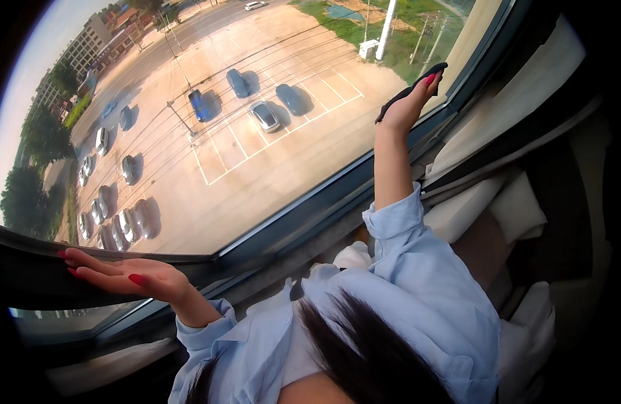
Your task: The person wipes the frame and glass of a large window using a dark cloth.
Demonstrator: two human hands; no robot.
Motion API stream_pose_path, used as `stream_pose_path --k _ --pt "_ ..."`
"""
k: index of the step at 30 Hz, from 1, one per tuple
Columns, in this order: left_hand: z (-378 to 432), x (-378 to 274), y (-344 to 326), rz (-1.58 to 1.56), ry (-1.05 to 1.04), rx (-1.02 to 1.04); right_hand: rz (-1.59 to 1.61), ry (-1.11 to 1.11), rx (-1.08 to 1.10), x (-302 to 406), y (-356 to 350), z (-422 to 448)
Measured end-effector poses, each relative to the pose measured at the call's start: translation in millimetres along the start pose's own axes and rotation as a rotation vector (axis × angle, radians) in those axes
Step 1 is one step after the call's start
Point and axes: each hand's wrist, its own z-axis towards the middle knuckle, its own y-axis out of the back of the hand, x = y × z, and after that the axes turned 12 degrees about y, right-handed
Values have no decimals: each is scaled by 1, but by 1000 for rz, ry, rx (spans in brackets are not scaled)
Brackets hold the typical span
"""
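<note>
A large window pane [290, 166] stands before me, with a parking lot and cars seen far below through it. At the upper right my right hand [406, 107] is raised at the glass, near the side frame. A dark cloth [407, 94] lies between that hand and the window, its edge showing along the fingers and past the thumb. At the lower left my left hand [133, 276] is held out palm up over the dark window frame, fingers spread and holding nothing. Whether it touches the frame I cannot tell.
The window's lower frame [300, 204] crosses diagonally between my arms. A pale curtain [512, 101] hangs at the right. White cushions or pillows [517, 207] lie below it. Another pale fabric [113, 363] is at the lower left.
</note>
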Motion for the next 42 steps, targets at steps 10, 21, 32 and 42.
stream_pose_path --k 10,21,32,42 --pt "-5 -3 -9 82 -24 27 -134 1057 634 98 -32 -265" --pt "-10 1 0 161 -3 48 -319 1030 427 -36 22 -62" --pt "-7 2 -7 166 -83 47 312 -679 -489 -61 31 -59" --pt "-9 6 -6 260 -62 46 -101 1105 923 38 18 -306"
